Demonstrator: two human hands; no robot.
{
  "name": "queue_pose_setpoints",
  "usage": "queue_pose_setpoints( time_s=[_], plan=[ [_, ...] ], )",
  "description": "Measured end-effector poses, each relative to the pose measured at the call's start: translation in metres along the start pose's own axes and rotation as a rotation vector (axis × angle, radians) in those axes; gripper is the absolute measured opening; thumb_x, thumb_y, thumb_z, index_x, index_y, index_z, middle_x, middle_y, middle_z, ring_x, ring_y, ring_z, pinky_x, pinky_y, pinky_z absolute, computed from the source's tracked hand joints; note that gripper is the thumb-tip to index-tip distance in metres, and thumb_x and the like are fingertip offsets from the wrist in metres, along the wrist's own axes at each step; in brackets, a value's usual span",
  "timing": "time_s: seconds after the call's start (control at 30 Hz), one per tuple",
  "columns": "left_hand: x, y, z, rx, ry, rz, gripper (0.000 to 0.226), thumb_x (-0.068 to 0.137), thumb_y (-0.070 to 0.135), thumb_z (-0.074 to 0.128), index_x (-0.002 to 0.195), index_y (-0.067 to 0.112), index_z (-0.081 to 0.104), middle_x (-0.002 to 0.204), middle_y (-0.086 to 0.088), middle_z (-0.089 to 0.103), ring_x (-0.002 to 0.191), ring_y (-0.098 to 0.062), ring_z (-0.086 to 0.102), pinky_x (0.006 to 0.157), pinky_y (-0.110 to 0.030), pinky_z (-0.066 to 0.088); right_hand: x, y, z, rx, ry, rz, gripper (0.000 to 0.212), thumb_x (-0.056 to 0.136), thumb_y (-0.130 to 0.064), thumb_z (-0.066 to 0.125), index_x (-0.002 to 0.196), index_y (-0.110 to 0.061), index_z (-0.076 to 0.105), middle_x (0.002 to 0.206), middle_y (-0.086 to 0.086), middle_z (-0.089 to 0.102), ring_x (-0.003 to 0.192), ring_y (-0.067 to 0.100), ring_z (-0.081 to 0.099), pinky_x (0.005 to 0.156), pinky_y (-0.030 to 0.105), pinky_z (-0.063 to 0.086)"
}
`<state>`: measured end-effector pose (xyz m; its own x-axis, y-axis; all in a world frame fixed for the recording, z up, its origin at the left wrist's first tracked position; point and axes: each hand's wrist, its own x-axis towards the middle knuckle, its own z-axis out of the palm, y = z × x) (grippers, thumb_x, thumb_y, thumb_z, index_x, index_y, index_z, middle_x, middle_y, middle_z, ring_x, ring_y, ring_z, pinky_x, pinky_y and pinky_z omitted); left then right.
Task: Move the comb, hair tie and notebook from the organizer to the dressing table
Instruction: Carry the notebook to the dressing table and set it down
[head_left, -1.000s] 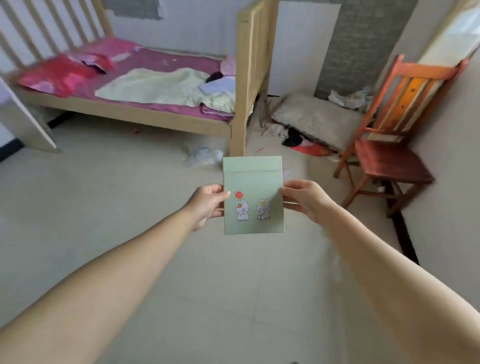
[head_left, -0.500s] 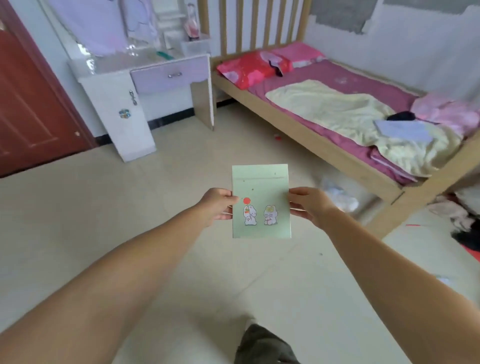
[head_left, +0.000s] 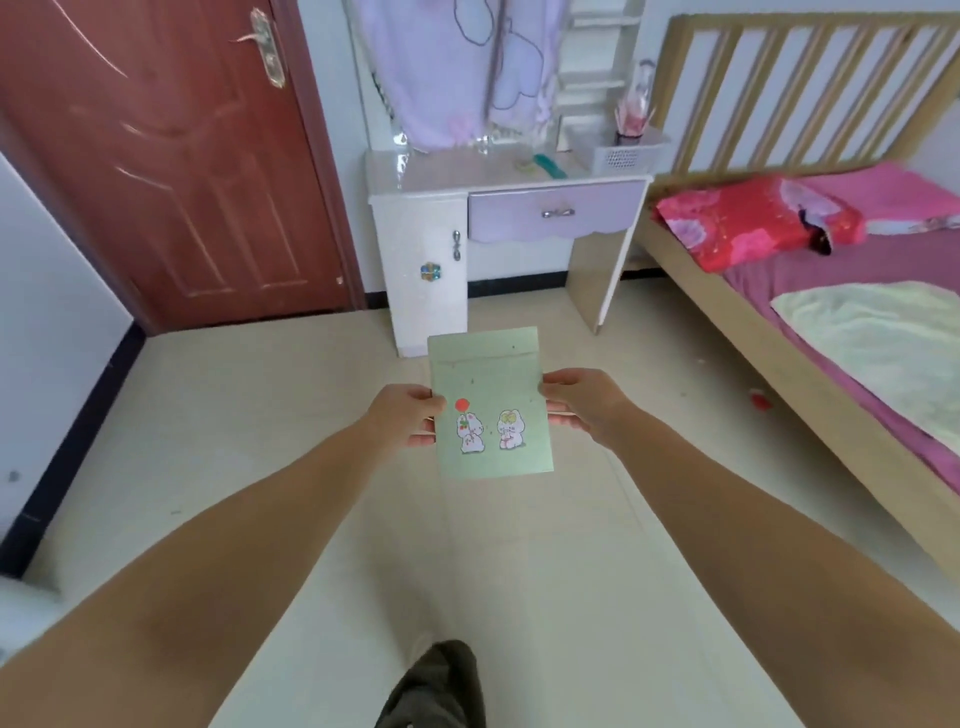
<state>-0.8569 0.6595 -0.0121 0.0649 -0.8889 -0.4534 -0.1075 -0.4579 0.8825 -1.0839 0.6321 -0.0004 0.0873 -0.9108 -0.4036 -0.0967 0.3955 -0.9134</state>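
I hold a pale green notebook (head_left: 491, 402) with two cartoon rabbits and a red balloon on its cover, out in front of me above the floor. My left hand (head_left: 402, 421) grips its left edge and my right hand (head_left: 584, 408) grips its right edge. Straight ahead stands the white dressing table (head_left: 441, 174) with a lilac drawer. On its top lie a teal comb (head_left: 550, 165) and a small pale ring that may be the hair tie (head_left: 522, 165). A white perforated organizer (head_left: 621, 153) stands at the table's right end.
A red-brown door (head_left: 171, 156) is at the left of the table. A wooden bed (head_left: 779, 332) with pink bedding and a red pillow (head_left: 753, 223) runs along the right. A small red scrap (head_left: 759, 400) lies on the tiled floor. My foot shows at the bottom.
The view has swung left from the bed and chair until the dressing table and door face me, and the table is nearer. Both hands have kept hold of the notebook.
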Motion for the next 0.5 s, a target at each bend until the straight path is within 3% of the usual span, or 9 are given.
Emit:
queue_pose_setpoints(
  time_s=[0.2, 0.37, 0.5],
  plan=[
    [0.142, 0.086, -0.042, 0.014, 0.014, -0.020, 0.011, 0.089, 0.005, 0.055, 0.098, 0.006, 0.061, 0.104, -0.015, 0.064, 0.090, -0.030, 0.063, 0.073, -0.029, 0.053, 0.146, -0.077, 0.023, 0.026, -0.007, 0.033, 0.021, 0.088, 0.001, 0.056, 0.109, 0.000, 0.060, 0.083, 0.007, 0.067, 0.073, 0.016, 0.065, 0.064, 0.023, 0.053],
    [0.263, 0.140, -0.039, 0.027, -0.030, -0.030, 0.021, 0.089, 0.006, 0.055, 0.108, 0.001, 0.061, 0.108, -0.017, 0.067, 0.090, -0.030, 0.066, 0.067, -0.028, 0.055, 0.268, -0.121, 0.005, 0.015, 0.035, 0.039, 0.021, 0.087, 0.000, 0.058, 0.108, -0.001, 0.061, 0.085, 0.007, 0.068, 0.076, 0.017, 0.066, 0.068, 0.026, 0.053],
    [0.366, 0.183, -0.031, 0.024, -0.036, 0.002, 0.015, 0.088, 0.006, 0.055, 0.100, 0.002, 0.062, 0.104, -0.016, 0.068, 0.088, -0.029, 0.066, 0.070, -0.028, 0.057, 0.374, -0.159, -0.015, -0.007, 0.022, 0.025, 0.023, 0.087, -0.001, 0.058, 0.110, -0.001, 0.062, 0.087, 0.008, 0.069, 0.076, 0.017, 0.066, 0.069, 0.026, 0.053]
  ],
)
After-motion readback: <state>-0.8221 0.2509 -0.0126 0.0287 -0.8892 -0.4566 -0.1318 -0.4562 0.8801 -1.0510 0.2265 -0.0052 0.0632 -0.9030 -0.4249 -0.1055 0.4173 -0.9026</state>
